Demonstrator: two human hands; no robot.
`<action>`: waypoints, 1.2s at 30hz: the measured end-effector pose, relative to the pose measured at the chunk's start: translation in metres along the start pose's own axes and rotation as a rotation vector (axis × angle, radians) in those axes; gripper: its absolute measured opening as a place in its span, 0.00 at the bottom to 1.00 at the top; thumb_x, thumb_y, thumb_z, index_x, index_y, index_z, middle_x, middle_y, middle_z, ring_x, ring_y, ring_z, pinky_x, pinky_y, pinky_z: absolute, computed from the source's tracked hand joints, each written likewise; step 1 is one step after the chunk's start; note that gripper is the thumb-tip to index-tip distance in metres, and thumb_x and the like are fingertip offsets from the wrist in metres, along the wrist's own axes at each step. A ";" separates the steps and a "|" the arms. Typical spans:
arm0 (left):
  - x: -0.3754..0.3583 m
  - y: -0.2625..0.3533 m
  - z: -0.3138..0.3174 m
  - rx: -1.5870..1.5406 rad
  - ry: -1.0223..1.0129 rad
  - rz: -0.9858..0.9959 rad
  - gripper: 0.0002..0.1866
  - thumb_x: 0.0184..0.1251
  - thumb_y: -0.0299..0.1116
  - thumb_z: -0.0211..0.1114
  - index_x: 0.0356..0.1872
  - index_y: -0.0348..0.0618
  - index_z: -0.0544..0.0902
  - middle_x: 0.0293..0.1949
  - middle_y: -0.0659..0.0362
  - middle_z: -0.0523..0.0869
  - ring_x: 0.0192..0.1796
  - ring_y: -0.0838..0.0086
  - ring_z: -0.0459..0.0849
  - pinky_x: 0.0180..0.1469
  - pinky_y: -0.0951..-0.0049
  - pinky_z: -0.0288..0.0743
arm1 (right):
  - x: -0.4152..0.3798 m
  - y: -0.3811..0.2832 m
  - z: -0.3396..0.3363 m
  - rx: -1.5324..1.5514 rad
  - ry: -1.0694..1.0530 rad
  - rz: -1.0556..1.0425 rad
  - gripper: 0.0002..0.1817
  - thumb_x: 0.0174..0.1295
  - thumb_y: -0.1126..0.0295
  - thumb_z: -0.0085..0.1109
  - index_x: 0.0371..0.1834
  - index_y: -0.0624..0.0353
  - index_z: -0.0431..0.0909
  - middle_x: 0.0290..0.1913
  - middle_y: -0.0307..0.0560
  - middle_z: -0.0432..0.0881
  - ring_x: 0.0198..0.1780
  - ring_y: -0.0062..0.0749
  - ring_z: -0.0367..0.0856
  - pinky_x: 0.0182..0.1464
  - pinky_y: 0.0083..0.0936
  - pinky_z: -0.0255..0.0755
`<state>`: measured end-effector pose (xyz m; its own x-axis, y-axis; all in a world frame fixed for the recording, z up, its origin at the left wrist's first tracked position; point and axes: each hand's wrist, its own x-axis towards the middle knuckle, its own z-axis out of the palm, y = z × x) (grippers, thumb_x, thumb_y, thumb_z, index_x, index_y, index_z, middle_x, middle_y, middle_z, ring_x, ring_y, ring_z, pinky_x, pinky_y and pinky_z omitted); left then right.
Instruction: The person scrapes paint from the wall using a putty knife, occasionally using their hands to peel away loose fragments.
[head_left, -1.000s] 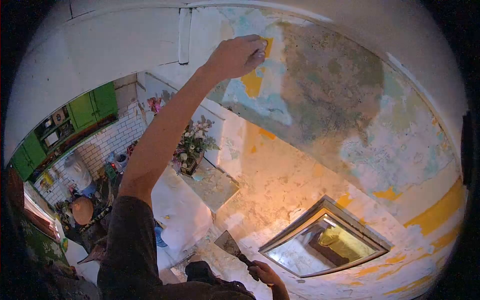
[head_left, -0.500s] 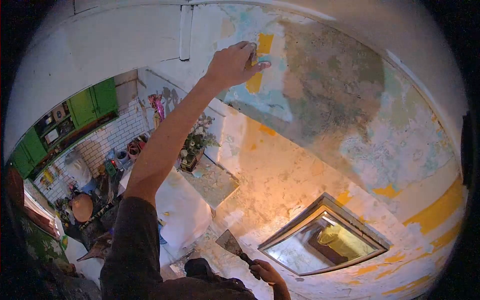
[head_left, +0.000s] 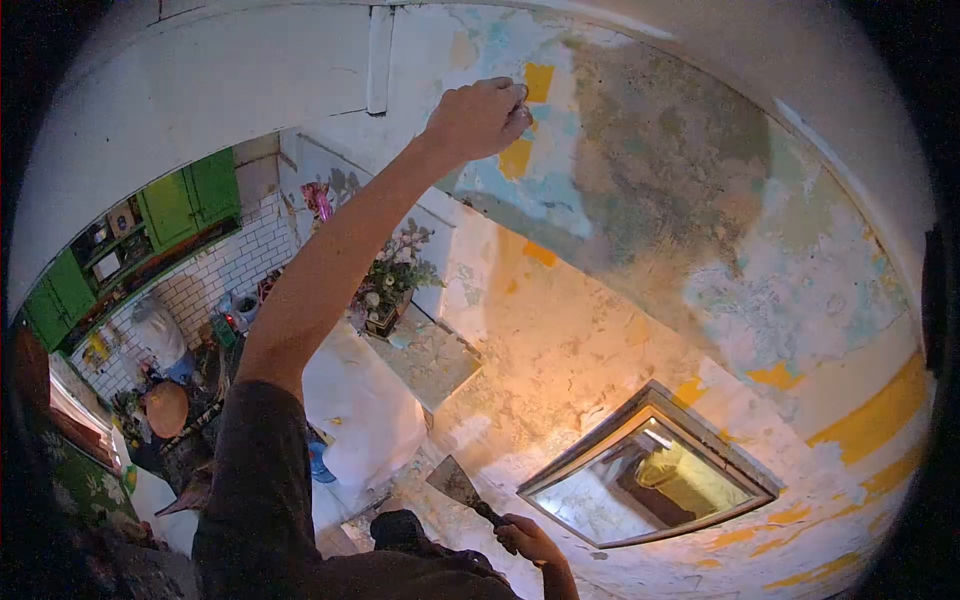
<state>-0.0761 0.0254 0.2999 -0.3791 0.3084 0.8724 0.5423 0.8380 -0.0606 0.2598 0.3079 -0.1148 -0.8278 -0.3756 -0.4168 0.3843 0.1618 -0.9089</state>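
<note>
My left hand [head_left: 483, 118] is raised to the peeling wall [head_left: 550, 185], its fingers curled in against the thumb. Whatever they may pinch is too small or hidden to make out. Bright yellow patches [head_left: 538, 83] show on the wall just above and below these fingertips, among pale blue and white paint. Low in the view, my right hand [head_left: 530, 540] grips the dark handle of a scraper [head_left: 455, 482]. Its flat metal blade points up and to the left, apart from the wall.
A framed glass pane [head_left: 640, 490] is set in the wall at lower right. Flowers in a pot [head_left: 385, 315] stand on a ledge [head_left: 425, 360] below my left arm. Green cabinets [head_left: 170, 210], white tiles and kitchen clutter lie at left.
My left thumb, which stuck out to the right, has closed in towards the fingers. That hand has shifted slightly along the wall. The scraper stays nearly still in my right hand.
</note>
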 end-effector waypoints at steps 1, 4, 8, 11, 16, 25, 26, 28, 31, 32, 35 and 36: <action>0.000 -0.002 0.001 -0.001 0.000 -0.002 0.14 0.64 0.42 0.52 0.36 0.41 0.77 0.35 0.54 0.80 0.36 0.57 0.82 0.37 0.55 0.78 | -0.001 -0.002 0.000 -0.001 0.001 0.002 0.09 0.65 0.68 0.47 0.32 0.62 0.74 0.22 0.36 0.70 0.22 0.18 0.66 0.25 0.18 0.61; -0.002 -0.010 0.000 0.048 0.110 -0.025 0.14 0.62 0.42 0.52 0.33 0.42 0.79 0.33 0.54 0.81 0.36 0.57 0.82 0.37 0.54 0.77 | -0.004 -0.005 0.002 -0.002 0.008 0.001 0.10 0.65 0.68 0.48 0.32 0.62 0.74 0.22 0.36 0.70 0.23 0.19 0.66 0.25 0.18 0.62; -0.006 -0.018 -0.004 -0.102 0.022 -0.191 0.17 0.60 0.45 0.54 0.27 0.41 0.79 0.32 0.53 0.83 0.35 0.56 0.82 0.35 0.55 0.77 | -0.006 0.008 -0.003 0.022 0.013 -0.009 0.12 0.66 0.64 0.48 0.35 0.61 0.74 0.24 0.35 0.71 0.23 0.17 0.66 0.25 0.17 0.62; -0.015 -0.012 -0.006 -0.153 -0.067 -0.222 0.20 0.60 0.49 0.55 0.27 0.39 0.78 0.31 0.51 0.82 0.32 0.56 0.81 0.34 0.56 0.76 | -0.007 0.008 -0.003 0.036 0.008 0.011 0.12 0.66 0.64 0.48 0.35 0.61 0.75 0.24 0.34 0.71 0.23 0.17 0.66 0.25 0.17 0.61; -0.042 0.016 -0.004 0.040 -0.039 0.026 0.27 0.59 0.57 0.57 0.35 0.38 0.74 0.28 0.50 0.80 0.27 0.55 0.81 0.32 0.57 0.75 | -0.006 0.003 -0.005 0.062 0.009 0.045 0.10 0.66 0.68 0.48 0.33 0.63 0.74 0.23 0.35 0.70 0.23 0.18 0.66 0.25 0.18 0.62; -0.002 -0.008 0.008 -0.076 0.014 -0.184 0.31 0.57 0.67 0.55 0.23 0.43 0.70 0.17 0.59 0.75 0.21 0.68 0.78 0.26 0.66 0.73 | 0.001 0.005 -0.007 0.074 -0.008 -0.063 0.12 0.67 0.63 0.47 0.38 0.61 0.74 0.25 0.34 0.72 0.22 0.16 0.66 0.23 0.15 0.60; 0.000 -0.011 0.010 -0.122 -0.047 -0.254 0.33 0.54 0.69 0.56 0.24 0.43 0.72 0.18 0.57 0.77 0.24 0.66 0.79 0.28 0.65 0.74 | -0.001 0.002 -0.006 0.090 -0.009 -0.051 0.12 0.67 0.63 0.47 0.39 0.61 0.74 0.24 0.34 0.72 0.22 0.16 0.66 0.23 0.15 0.60; 0.000 -0.018 0.018 -0.170 -0.110 -0.318 0.34 0.51 0.70 0.58 0.25 0.42 0.75 0.19 0.55 0.79 0.26 0.64 0.81 0.30 0.64 0.75 | -0.003 0.002 -0.006 0.111 -0.008 -0.042 0.12 0.67 0.63 0.46 0.39 0.61 0.74 0.24 0.34 0.72 0.22 0.16 0.66 0.23 0.15 0.60; -0.004 -0.028 0.033 -0.387 -0.066 -0.473 0.34 0.49 0.70 0.60 0.25 0.43 0.75 0.18 0.56 0.79 0.23 0.66 0.80 0.29 0.67 0.74 | -0.003 0.005 -0.005 0.063 -0.007 0.046 0.08 0.65 0.72 0.46 0.35 0.64 0.74 0.24 0.37 0.72 0.23 0.19 0.68 0.26 0.18 0.63; -0.007 -0.025 0.035 -0.425 -0.032 -0.517 0.33 0.51 0.68 0.60 0.24 0.42 0.75 0.18 0.54 0.80 0.23 0.64 0.80 0.28 0.68 0.73 | -0.004 0.008 -0.004 0.084 0.012 0.055 0.08 0.65 0.71 0.46 0.35 0.64 0.74 0.24 0.37 0.72 0.23 0.19 0.68 0.26 0.18 0.63; -0.026 -0.006 0.027 -0.448 0.116 -0.541 0.31 0.55 0.63 0.60 0.24 0.39 0.74 0.19 0.51 0.79 0.23 0.59 0.80 0.28 0.67 0.72 | -0.007 0.007 -0.003 0.097 0.021 0.034 0.08 0.65 0.71 0.46 0.36 0.64 0.74 0.24 0.37 0.72 0.23 0.19 0.68 0.26 0.18 0.63; -0.037 0.005 0.021 -0.430 0.228 -0.513 0.29 0.58 0.60 0.59 0.24 0.37 0.73 0.19 0.49 0.79 0.23 0.56 0.80 0.27 0.66 0.72 | -0.007 0.005 -0.002 0.094 0.011 -0.001 0.08 0.65 0.70 0.46 0.37 0.64 0.74 0.24 0.37 0.72 0.23 0.19 0.68 0.26 0.18 0.63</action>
<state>-0.0753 0.0279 0.2569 -0.5252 -0.2190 0.8223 0.6032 0.5859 0.5412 0.2665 0.3126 -0.1162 -0.8323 -0.3660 -0.4163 0.4194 0.0753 -0.9047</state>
